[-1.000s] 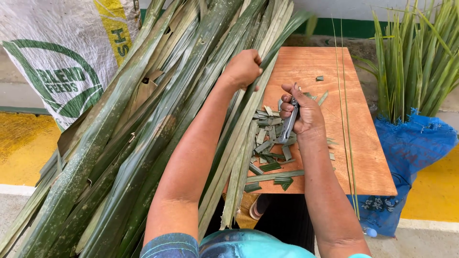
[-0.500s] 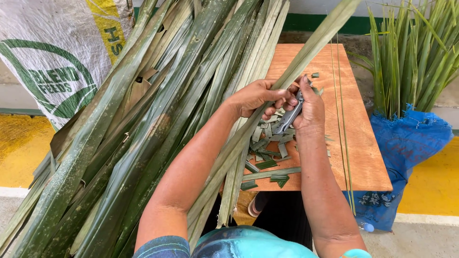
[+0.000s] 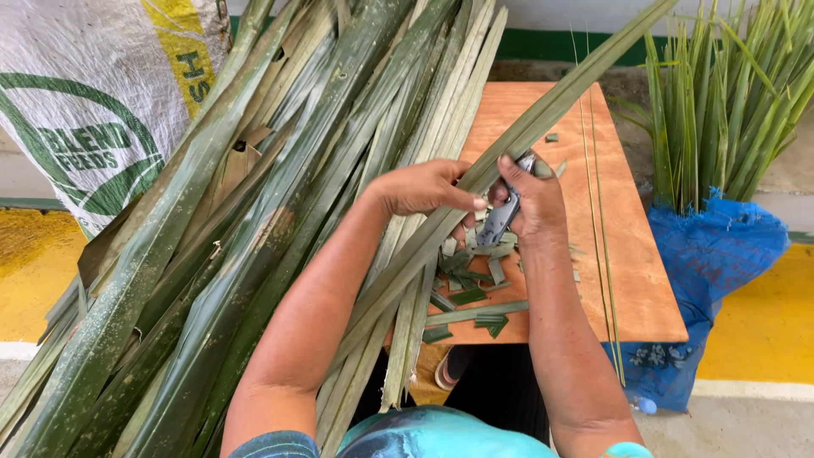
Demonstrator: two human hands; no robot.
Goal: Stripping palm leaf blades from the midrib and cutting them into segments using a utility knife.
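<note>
- Long green leaf (image 3: 543, 114) lifted off the pile, running from the lap up past the far right corner of the board (image 3: 627, 280), pinched where both hands meet over the board's near middle.
- Left hand (image 3: 424, 187) closed on leaf, fingers wrapped over its upper face, thumb tucked below.
- Right hand (image 3: 530, 199) closed on a small grey knife (image 3: 498, 222), blade angled down toward the scraps, thumb pressed against the leaf edge just above it.
- Judged mid-way through one leaf: held and lined up for trimming, no fresh cut visible on it yet (contact of blade with leaf cannot be told, hidden by fingers).
- Done so far, by the look of things: heap of short green offcuts (image 3: 471, 288) lying on the board below the hands, two thin stripped ribs (image 3: 598, 212) laid lengthwise along the board's right half.
- Left to do, seemingly plenty: big pile of untrimmed leaves (image 3: 212, 254) slanting across the left side, touching the board's left edge.
- Further out: upright bunch of narrow blades (image 3: 721, 110) standing in a blue bag (image 3: 721, 254) to the right, white printed sack (image 3: 93, 102) at upper left, yellow floor (image 3: 25, 271) beneath.
</note>
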